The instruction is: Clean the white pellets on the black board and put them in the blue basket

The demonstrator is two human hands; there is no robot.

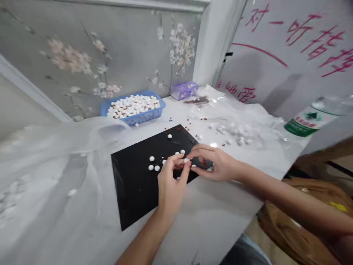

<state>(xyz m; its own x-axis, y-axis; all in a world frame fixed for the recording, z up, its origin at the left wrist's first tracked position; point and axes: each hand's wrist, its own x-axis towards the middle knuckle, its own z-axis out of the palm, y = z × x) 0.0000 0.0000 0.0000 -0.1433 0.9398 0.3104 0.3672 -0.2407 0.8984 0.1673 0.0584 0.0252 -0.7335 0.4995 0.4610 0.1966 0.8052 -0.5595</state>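
Observation:
Above the right part of a black mat (135,191), my left hand (173,176) pinches a small white ball (186,161) between thumb and fingertips. My right hand (213,162) meets it from the right, its thumb and fingers bent close to the same ball. Whether the right fingers grip the ball or a tiny piece beside it is too small to tell. Several more white balls (152,158) lie on the mat left of my hands and around them. One white ball (170,136) sits by itself near the mat's far edge, close to dark brown bits (176,142).
A blue basket (143,118) full of white balls stands against the wall. Beside it is a purple packet (184,90). Clear plastic bags with white balls (239,134) lie at right, and a plastic bag (63,176) spreads at left. A green-labelled bottle (311,117) stands far right.

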